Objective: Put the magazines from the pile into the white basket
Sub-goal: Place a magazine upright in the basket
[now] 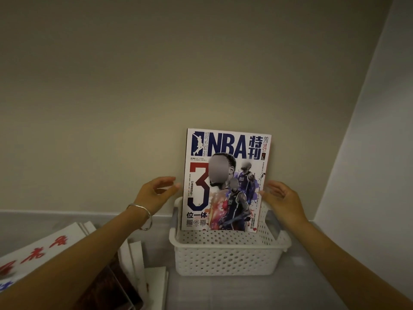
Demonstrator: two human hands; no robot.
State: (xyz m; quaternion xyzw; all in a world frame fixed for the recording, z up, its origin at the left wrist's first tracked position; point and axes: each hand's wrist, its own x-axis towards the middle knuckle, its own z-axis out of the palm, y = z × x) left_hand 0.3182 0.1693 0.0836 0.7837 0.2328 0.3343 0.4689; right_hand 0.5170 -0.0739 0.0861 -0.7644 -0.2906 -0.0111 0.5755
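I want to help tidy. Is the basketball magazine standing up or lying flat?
Standing up. The magazine has its bottom edge down inside the white basket, cover facing you, back against the wall.

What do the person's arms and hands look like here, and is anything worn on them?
Both forearms are bare, with no sleeves in view. The left hand has a thin, plain silver bangle hanging loosely round its wrist. The right hand and its wrist carry nothing: no watch, glove or visible ring. No markings show on either arm.
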